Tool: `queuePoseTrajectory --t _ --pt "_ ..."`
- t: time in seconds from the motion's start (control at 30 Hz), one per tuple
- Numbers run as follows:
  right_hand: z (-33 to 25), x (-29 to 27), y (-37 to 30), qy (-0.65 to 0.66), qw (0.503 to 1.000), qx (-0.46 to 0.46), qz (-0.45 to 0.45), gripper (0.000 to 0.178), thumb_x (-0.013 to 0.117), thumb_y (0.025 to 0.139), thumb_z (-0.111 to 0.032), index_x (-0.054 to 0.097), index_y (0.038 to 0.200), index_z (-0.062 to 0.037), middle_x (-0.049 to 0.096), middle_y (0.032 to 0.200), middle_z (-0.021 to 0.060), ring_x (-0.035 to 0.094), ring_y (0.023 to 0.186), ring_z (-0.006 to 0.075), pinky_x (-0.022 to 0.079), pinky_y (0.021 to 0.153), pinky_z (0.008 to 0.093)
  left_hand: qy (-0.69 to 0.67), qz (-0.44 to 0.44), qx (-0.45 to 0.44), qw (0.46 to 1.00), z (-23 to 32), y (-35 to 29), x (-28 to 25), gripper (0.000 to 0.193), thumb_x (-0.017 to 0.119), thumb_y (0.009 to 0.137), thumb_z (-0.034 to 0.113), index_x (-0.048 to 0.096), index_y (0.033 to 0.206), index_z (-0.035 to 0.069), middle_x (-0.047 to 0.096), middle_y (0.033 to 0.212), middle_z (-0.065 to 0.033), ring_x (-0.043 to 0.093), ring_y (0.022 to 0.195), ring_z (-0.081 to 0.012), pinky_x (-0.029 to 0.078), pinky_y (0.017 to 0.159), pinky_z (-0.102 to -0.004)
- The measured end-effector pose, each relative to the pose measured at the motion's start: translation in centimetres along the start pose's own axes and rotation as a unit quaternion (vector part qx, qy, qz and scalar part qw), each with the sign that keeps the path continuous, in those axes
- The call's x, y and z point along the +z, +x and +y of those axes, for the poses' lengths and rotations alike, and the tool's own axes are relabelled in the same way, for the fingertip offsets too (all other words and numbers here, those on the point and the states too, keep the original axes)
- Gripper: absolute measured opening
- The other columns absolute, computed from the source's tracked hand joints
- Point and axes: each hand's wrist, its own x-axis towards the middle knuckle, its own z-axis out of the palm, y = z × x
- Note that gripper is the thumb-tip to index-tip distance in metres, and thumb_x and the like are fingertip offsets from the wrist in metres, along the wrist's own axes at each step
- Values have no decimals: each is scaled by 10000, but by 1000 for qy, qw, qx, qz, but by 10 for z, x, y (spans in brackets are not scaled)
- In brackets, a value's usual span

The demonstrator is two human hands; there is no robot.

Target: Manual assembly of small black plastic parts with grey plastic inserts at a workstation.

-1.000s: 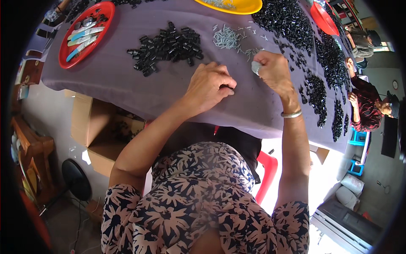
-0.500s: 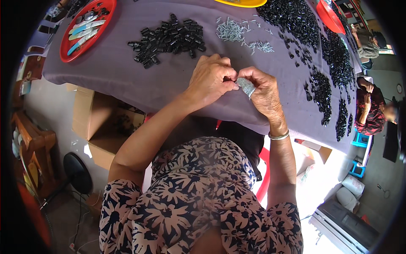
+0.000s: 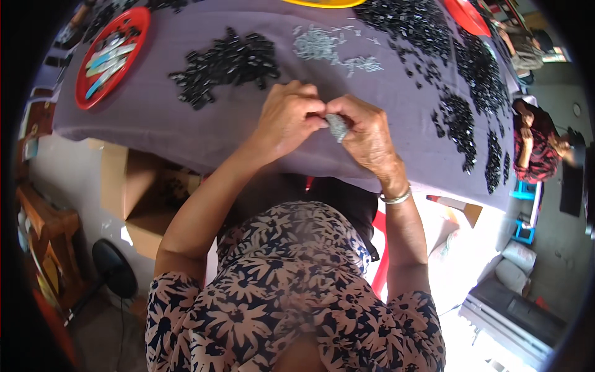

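My left hand (image 3: pixel 290 116) and my right hand (image 3: pixel 365 131) meet fingertip to fingertip above the near part of the cloth-covered table. Both are closed in a pinch, and whatever lies between the fingers is hidden or too small to name. A grey textured cover (image 3: pixel 337 128) sits on a digit of the right hand, seemingly the thumb. Just beyond the left hand lies a pile of small black plastic parts (image 3: pixel 229 65). Behind the right hand is a scatter of small silver metal pins or screws (image 3: pixel 315 44).
A red tray (image 3: pixel 82 93) at the far left holds knife-like tools with blue and white handles. Many more black parts (image 3: pixel 458 124) spread over the table's right side. A yellow tray (image 3: pixel 322 3) and a red basin (image 3: pixel 466 17) stand at the far edge. An open cardboard box (image 3: pixel 114 186) sits below left. Another person (image 3: pixel 538 142) is at right.
The view has shifted, so table and hands appear farther left. My hands stay pinched together, with the right hand and its grey cover slightly turned.
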Motion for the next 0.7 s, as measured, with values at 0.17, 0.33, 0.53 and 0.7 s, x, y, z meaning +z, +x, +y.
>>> queuePoseTrajectory --t 0.17,0.33,0.53,0.7 --pt "0 12 -1 13 998 -46 32 174 617 722 103 604 860 -1 622 793 152 623 700 361 497 612 415 4 7 2 1000 -1 -2 -2 119 733 691 57 666 788 38 586 787 -47 551 808 -243 410 737 -378" --pt "3 11 -7 -5 997 -20 75 183 671 766 67 644 920 -26 650 802 114 652 688 257 514 627 332 -34 36 -12 999 -2 3 2 117 745 670 65 682 761 26 593 721 -67 576 724 -264 448 651 -401" --pt "13 -13 -18 -19 991 21 131 181 699 810 22 672 976 -45 695 876 109 697 768 207 542 678 302 -30 31 -3 999 5 2 -4 156 785 644 18 703 777 22 597 720 -59 571 693 -235 454 619 -370" --pt "76 -104 -53 -173 951 137 219 241 654 808 64 702 1005 -66 720 915 73 689 817 146 546 732 274 -96 20 -35 995 5 1 -6 129 782 682 39 720 794 32 614 748 -54 587 716 -195 469 621 -338"
